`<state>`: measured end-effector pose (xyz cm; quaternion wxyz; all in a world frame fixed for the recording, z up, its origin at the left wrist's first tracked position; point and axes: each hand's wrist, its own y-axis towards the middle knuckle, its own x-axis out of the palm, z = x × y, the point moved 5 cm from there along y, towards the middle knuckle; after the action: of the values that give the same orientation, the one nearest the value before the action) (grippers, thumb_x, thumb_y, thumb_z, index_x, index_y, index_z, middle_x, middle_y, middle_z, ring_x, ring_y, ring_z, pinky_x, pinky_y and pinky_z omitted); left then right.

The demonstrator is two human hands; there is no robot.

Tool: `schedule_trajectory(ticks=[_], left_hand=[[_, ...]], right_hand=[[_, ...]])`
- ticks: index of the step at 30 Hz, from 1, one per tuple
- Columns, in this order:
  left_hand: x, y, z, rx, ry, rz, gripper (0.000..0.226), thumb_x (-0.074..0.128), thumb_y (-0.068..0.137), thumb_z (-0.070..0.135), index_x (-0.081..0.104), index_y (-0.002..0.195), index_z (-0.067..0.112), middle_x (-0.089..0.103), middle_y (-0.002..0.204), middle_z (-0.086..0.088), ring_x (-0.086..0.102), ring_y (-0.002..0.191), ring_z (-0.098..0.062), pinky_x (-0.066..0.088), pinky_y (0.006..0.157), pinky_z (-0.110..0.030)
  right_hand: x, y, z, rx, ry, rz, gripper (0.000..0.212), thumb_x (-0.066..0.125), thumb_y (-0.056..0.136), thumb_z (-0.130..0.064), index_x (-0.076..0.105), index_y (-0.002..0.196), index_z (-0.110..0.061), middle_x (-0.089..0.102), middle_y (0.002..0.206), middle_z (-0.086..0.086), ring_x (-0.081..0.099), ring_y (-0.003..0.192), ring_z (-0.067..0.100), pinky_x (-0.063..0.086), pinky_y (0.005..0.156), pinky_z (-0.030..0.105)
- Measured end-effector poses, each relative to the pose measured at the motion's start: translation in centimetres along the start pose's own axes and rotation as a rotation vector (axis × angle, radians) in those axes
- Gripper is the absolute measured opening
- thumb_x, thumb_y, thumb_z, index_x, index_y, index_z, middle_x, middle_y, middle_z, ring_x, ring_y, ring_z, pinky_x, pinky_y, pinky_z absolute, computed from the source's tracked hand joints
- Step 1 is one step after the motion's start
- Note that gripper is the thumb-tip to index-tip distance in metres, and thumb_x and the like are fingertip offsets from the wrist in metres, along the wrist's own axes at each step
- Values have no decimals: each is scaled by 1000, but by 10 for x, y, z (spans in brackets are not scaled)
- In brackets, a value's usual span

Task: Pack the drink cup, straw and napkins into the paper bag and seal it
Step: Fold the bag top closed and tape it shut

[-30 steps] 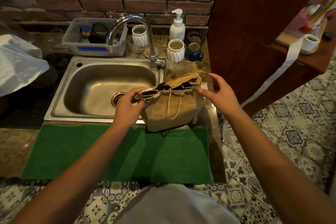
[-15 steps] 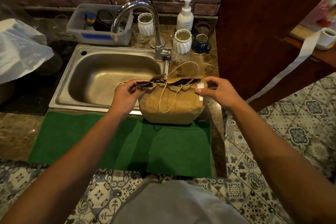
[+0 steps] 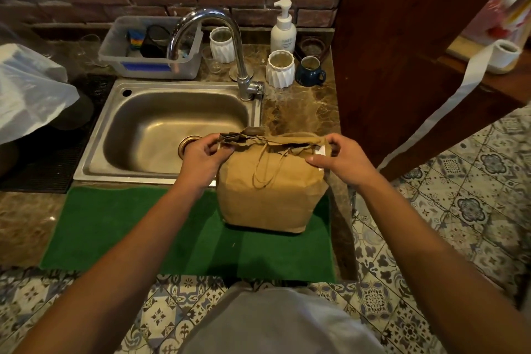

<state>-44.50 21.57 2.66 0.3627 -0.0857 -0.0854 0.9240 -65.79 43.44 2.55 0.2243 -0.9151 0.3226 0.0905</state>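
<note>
Nearest the camera, two bare forearms reach forward over a green mat [image 3: 143, 233] that lies along the counter's front edge. The bag [image 3: 270, 192] stands upright on the mat's far right corner, right of the sink [image 3: 172, 129]. Its folded top runs left to right, and that is the long axis of the closed mouth; the mouth faces up. The left hand [image 3: 201, 158] pinches the left end of the fold between thumb and fingers. The right hand [image 3: 342, 158] pinches the right end, where a small white patch [image 3: 321, 150] shows just beside the thumb. The string handles [image 3: 267, 167] hang loose down the near face.

The fold hides whatever is inside: no cup, straw or napkins can be made out. The left end of the fold looks dark and crumpled, and its layers are hard to tell apart.

Beyond the bag stand a tap [image 3: 238, 66], two white ribbed cups [image 3: 280, 69], a blue mug [image 3: 310, 70] and a pump bottle [image 3: 283, 29] by the brick wall.
</note>
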Motion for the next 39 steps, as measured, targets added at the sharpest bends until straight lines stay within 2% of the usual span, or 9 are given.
schedule_trajectory(ticks=[6,12,18,22,25,28,30,36,39], left_hand=[[4,-4,-8,-10,-30,-1,31,67,89,-4,71,106,22,78,92,13,72,93,-4,56,76,-20],[1,-11,-7,-3,-52,-144,52,60,93,-6,67,124,35,66,128,6,63,118,-11,53,95,-27],[-4,-8,10,-99,-169,-336,43,40,84,14,80,99,18,72,117,-9,65,113,-25,48,92,-34],[0,6,30,-21,210,-334,39,42,105,29,75,104,7,74,117,-6,68,113,-18,48,102,-38],[24,8,47,75,543,-516,28,60,98,33,72,122,24,73,115,7,66,101,-4,53,83,-26],[43,4,47,51,703,-672,26,67,94,36,79,111,20,77,90,10,61,65,9,44,59,-12],[48,2,47,62,739,-689,22,68,93,34,81,104,20,77,78,11,57,55,8,41,54,-11],[48,2,45,136,859,-656,22,74,87,37,82,100,21,79,87,6,68,75,-4,48,64,-24],[49,0,47,201,939,-612,19,74,88,36,82,95,21,74,77,11,62,67,-2,42,59,-19]], right_hand=[[0,1,9,-41,-75,28,24,84,79,-3,70,89,-19,69,80,-4,64,79,14,57,82,52],[-4,-2,10,-83,-6,66,30,81,79,1,74,87,-27,73,85,-5,67,86,16,58,86,51],[-8,-7,13,-89,86,86,31,77,80,7,77,94,-20,77,92,6,70,88,20,58,89,50],[-6,-14,9,-104,80,67,34,72,83,10,77,92,-22,76,91,7,69,85,21,58,83,44],[-5,-17,7,-108,90,70,37,71,83,11,76,89,-25,76,85,0,70,83,17,59,78,36],[-6,-19,9,-132,83,79,34,75,82,8,77,90,-25,77,85,-3,71,82,15,59,79,36],[-7,-21,10,-142,86,84,32,76,83,6,77,92,-24,77,87,-1,71,84,15,59,80,36],[-3,-22,11,-155,130,108,35,75,82,8,77,88,-27,76,78,-8,70,76,9,58,73,28],[-2,-22,9,-146,160,102,34,73,83,7,77,89,-26,76,77,-8,71,75,7,58,72,27]])
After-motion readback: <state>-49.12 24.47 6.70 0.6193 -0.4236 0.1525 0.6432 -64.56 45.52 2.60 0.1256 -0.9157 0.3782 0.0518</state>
